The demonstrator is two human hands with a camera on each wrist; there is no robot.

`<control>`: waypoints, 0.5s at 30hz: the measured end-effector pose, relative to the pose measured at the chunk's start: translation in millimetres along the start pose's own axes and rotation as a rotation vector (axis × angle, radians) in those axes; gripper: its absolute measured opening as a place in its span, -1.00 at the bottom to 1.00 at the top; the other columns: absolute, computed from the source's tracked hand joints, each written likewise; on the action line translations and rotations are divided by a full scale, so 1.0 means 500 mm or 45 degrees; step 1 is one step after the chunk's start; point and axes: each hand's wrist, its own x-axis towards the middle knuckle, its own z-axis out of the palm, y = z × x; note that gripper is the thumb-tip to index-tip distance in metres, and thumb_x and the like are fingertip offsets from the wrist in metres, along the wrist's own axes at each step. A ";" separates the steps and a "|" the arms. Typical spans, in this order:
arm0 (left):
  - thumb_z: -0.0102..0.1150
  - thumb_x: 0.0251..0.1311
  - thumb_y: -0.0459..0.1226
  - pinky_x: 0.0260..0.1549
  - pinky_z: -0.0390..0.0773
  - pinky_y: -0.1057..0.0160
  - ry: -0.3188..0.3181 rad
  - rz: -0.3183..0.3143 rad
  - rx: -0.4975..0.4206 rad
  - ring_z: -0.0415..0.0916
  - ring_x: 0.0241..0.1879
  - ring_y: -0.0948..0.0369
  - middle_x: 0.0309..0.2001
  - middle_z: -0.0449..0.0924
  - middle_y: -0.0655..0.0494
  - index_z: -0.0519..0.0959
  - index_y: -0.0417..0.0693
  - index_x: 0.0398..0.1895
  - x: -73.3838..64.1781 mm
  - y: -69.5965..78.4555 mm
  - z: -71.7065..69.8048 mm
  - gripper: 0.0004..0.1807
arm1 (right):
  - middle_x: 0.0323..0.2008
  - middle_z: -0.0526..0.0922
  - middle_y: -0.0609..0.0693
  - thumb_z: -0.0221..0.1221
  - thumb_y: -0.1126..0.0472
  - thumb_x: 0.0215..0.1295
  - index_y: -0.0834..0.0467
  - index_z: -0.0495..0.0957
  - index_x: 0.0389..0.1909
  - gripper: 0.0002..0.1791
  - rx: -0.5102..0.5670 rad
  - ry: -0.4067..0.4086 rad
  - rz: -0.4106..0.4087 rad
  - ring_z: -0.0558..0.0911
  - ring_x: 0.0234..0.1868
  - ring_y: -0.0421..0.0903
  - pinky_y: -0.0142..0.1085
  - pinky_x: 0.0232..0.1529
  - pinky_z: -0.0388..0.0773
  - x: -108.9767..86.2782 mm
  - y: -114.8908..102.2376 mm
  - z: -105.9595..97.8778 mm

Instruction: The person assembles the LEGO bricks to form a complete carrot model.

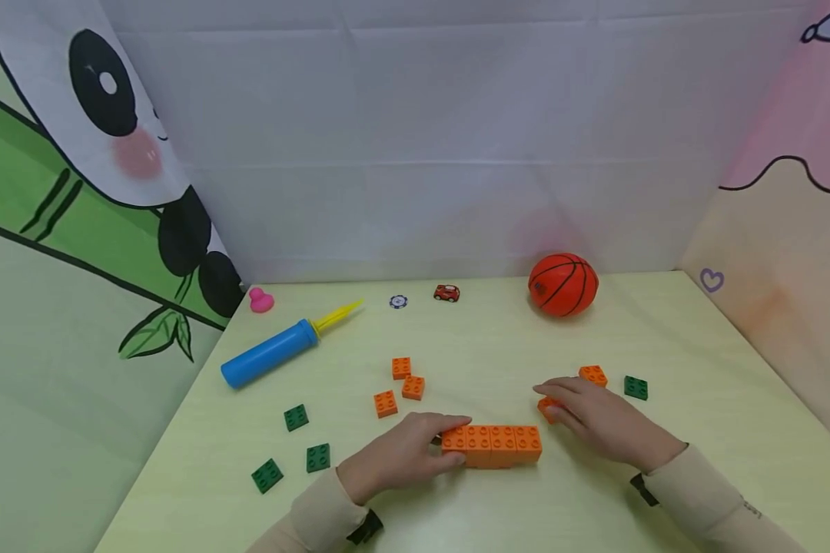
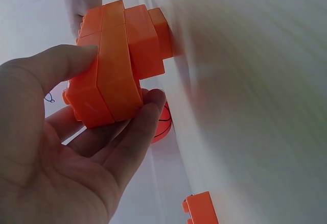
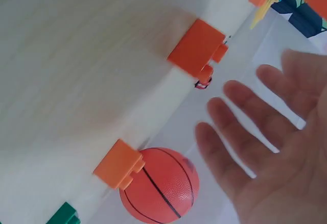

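Observation:
My left hand [image 1: 408, 455] grips the left end of a joined row of orange toy bricks [image 1: 501, 445], thumb on one side and fingers on the other. Seen from the left wrist, the orange brick assembly [image 2: 117, 73] has stacked layers, with narrower parts toward the table. To the right, my right hand [image 1: 598, 418] hovers with fingers spread over a loose orange brick [image 1: 545, 410], which it partly hides. In the right wrist view that brick [image 3: 194, 50] stands apart from the fingertips [image 3: 217, 106]. Just beyond this hand lie another orange brick [image 1: 593, 375] and a green brick [image 1: 636, 387].
Several loose orange bricks [image 1: 386, 403] lie left of centre, and green bricks [image 1: 267, 476] farther left. At the back are a blue pump [image 1: 270, 355], a pink toy [image 1: 260, 300], a round chip [image 1: 398, 302], a red toy car [image 1: 446, 293] and a small basketball [image 1: 563, 285].

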 end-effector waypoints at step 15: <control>0.23 0.34 -0.03 0.22 0.46 0.17 -0.011 -0.002 0.025 0.46 0.18 0.33 0.26 0.52 0.23 0.44 0.04 0.39 0.002 0.002 0.000 -0.42 | 0.15 0.60 0.03 0.31 0.27 0.27 0.10 0.60 0.12 -0.62 -0.015 -0.123 0.026 0.57 0.17 0.11 0.06 0.14 0.54 0.011 0.030 -0.002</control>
